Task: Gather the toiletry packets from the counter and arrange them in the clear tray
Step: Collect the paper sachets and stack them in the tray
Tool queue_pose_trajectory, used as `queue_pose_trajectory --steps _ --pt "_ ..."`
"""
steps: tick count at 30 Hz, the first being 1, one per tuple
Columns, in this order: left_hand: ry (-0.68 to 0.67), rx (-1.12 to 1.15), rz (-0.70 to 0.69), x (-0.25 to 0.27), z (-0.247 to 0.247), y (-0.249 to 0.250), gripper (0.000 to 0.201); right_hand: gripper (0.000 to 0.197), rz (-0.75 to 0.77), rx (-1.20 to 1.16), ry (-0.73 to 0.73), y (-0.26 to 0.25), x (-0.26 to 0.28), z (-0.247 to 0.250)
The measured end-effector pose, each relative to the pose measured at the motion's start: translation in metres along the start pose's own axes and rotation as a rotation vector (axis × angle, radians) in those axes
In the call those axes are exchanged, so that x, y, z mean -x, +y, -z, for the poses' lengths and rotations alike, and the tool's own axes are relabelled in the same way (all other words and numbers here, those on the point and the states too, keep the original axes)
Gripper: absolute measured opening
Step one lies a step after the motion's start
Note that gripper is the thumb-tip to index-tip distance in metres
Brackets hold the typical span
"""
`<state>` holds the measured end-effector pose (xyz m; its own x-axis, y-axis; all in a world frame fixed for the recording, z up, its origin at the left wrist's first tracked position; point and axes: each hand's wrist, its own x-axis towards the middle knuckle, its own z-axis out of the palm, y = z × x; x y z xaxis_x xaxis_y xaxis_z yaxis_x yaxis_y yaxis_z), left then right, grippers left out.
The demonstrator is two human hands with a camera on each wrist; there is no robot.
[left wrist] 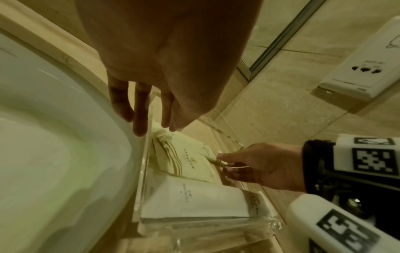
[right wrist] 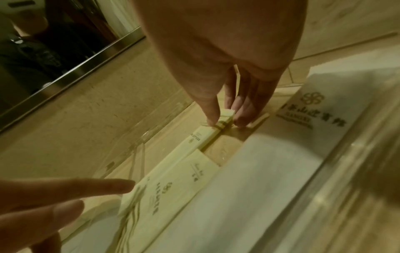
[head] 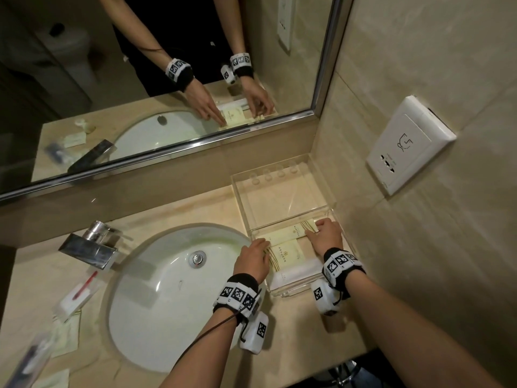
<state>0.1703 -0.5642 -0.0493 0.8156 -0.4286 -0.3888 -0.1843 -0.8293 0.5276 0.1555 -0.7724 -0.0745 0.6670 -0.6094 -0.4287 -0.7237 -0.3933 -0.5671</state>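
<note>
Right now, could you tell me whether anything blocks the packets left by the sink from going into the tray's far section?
Nothing visible does. The far section of the tray is bare and open-topped. The leftover packets lie left of the sink, uncovered. Both hands are busy: left hand and right hand straighten packets in the near section.

white packet (right wrist: 281, 154): flower logo, chinese characters, latin line blurred.

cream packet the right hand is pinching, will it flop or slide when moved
Cream packet looks thin and flat, so probably light and floppy. The right hand pinches only its end, so the rest may sag. Its smooth face could slip over the neighbouring packets.
</note>
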Motion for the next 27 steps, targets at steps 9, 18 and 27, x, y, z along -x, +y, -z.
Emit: queue_pose_trajectory --steps 9,18,27 --pt "-0.070 -0.094 0.028 -0.002 -0.005 -0.003 0.042 0.037 0.025 -0.030 -0.022 0.003 -0.001 0.007" --pt "0.073 -0.001 -0.088 0.014 0.004 0.001 0.028 0.025 0.171 -0.140 -0.046 -0.006 0.030 0.009" --pt "0.223 0.301 0.104 0.069 0.063 -0.036 0.018 0.017 0.514 -0.299 -0.305 -0.094 0.089 0.005"
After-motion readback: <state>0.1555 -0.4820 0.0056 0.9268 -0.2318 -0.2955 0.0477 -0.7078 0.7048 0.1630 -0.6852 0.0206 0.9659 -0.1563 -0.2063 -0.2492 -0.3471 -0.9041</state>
